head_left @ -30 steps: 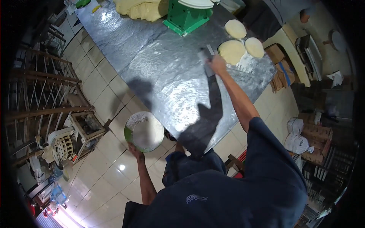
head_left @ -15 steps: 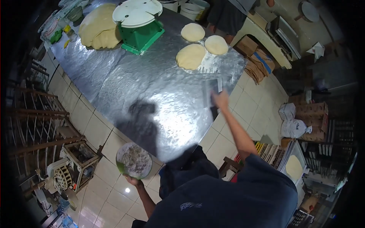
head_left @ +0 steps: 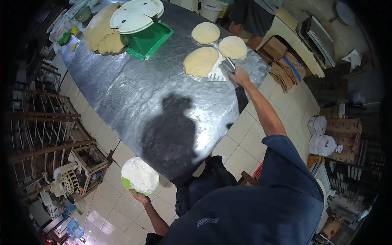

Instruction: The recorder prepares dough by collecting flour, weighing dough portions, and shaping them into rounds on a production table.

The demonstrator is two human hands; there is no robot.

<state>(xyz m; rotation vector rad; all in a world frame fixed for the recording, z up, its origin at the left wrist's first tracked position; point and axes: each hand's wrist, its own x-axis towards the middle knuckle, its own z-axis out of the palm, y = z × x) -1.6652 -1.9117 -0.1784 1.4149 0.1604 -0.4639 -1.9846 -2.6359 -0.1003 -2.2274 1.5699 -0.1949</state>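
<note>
My left hand (head_left: 139, 196) grips the rim of a green and white bowl (head_left: 140, 176) with white flour inside, held low beside the table's near left corner. My right hand (head_left: 239, 76) grips a flat metal scraper (head_left: 227, 65) on the steel table (head_left: 120, 92), at floury patches just below three pale dough rounds: a larger one (head_left: 200, 62), one behind it (head_left: 205, 33) and one to the right (head_left: 232, 47). A big dough mound (head_left: 102, 36) sits at the back left, beside a green scale (head_left: 147, 43) topped by a white disc.
Another person (head_left: 251, 20) stands beyond the table. Wooden racks (head_left: 41, 126) and a machine (head_left: 67, 181) line the left side. Stacked cartons with white sacks (head_left: 322, 143) are at the right. White buckets (head_left: 210, 10) stand behind the table.
My right hand and scraper moved toward me half a second ago, then back up toward the dough rounds. The bowl in my left hand shifted down and left. The camera's view has shifted.
</note>
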